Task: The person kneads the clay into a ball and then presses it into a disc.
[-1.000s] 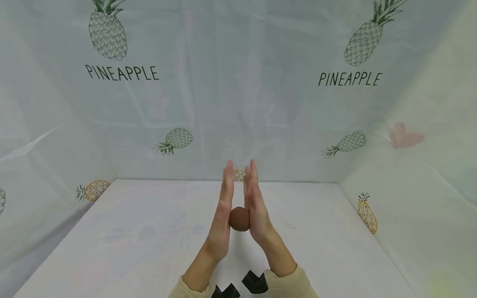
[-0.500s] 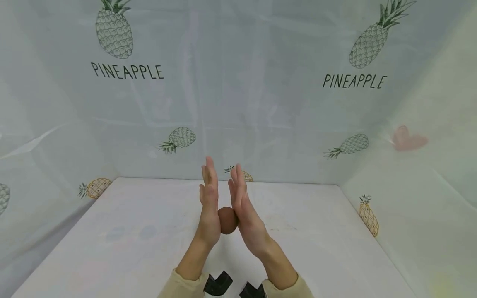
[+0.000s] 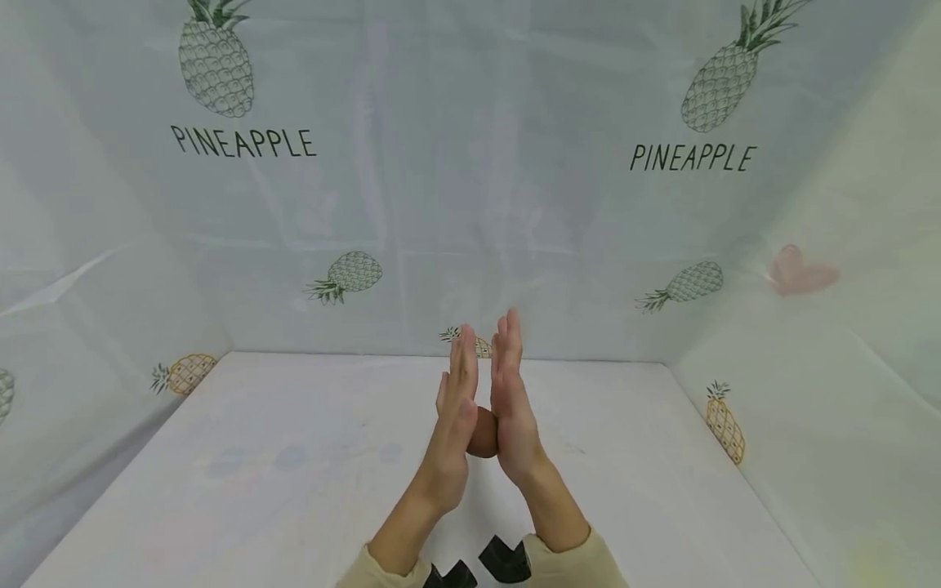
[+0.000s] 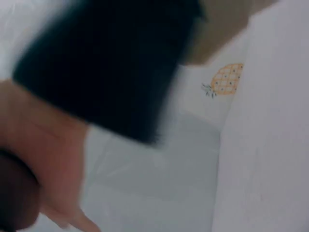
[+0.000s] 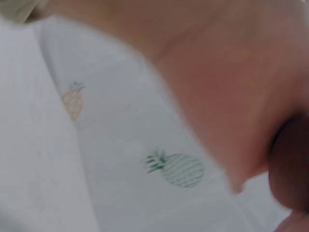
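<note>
Brown clay ball [image 3: 483,433], low centre of the head view, sits pressed between your two flat palms above the white table [image 3: 257,490]. Your left hand [image 3: 454,425] and right hand [image 3: 512,408] keep their fingers straight and together, pointing to the upper centre; half a second ago the pair stood further left with the left hand leading, and now the right leads, so you are rolling the ball by sliding palm against palm. Pineapple-print sheeting [image 3: 470,180] walls the upper frame and both sides. Nothing stands near the hands. Black wrist mounts [image 3: 504,560] show at the bottom edge; both wrist views are blurred.
</note>
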`<action>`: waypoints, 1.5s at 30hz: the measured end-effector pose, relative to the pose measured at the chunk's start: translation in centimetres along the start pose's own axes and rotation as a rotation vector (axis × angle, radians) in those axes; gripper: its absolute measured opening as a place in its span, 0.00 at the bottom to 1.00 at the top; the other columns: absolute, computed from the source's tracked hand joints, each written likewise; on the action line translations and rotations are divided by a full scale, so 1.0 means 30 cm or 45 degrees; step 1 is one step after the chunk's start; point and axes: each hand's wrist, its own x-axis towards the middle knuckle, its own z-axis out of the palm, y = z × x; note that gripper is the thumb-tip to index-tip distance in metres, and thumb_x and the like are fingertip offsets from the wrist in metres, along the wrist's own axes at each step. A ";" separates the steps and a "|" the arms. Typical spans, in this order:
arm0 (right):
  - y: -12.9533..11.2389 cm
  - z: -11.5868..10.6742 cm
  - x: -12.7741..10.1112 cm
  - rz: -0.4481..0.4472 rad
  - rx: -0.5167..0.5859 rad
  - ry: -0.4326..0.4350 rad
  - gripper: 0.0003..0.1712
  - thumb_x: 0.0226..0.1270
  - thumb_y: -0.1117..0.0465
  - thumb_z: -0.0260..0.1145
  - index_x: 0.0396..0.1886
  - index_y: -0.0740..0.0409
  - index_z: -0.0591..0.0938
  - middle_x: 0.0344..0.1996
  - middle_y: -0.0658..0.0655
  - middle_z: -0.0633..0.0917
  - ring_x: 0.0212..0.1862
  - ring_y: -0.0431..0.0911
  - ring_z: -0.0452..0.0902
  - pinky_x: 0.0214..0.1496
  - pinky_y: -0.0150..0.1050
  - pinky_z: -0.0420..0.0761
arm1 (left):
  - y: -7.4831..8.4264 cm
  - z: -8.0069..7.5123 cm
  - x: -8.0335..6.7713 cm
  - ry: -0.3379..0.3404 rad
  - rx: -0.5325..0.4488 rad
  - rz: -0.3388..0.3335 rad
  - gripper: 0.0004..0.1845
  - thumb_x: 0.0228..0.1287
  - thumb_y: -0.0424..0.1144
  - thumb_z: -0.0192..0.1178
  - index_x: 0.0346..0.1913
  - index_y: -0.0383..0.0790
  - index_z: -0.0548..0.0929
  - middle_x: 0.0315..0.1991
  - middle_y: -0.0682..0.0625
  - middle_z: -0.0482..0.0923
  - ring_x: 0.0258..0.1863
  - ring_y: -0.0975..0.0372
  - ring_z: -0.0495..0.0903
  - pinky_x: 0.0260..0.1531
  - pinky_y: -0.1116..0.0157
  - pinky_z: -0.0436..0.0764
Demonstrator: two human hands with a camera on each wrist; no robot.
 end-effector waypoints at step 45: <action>0.002 0.073 -0.028 0.030 0.030 -0.235 0.37 0.84 0.34 0.18 0.85 0.32 0.26 0.84 0.37 0.25 0.84 0.41 0.15 0.76 0.67 0.15 | -0.047 -0.087 0.011 0.201 -0.093 -0.159 0.35 0.81 0.67 0.15 0.86 0.67 0.31 0.85 0.68 0.24 0.84 0.67 0.19 0.73 0.40 0.13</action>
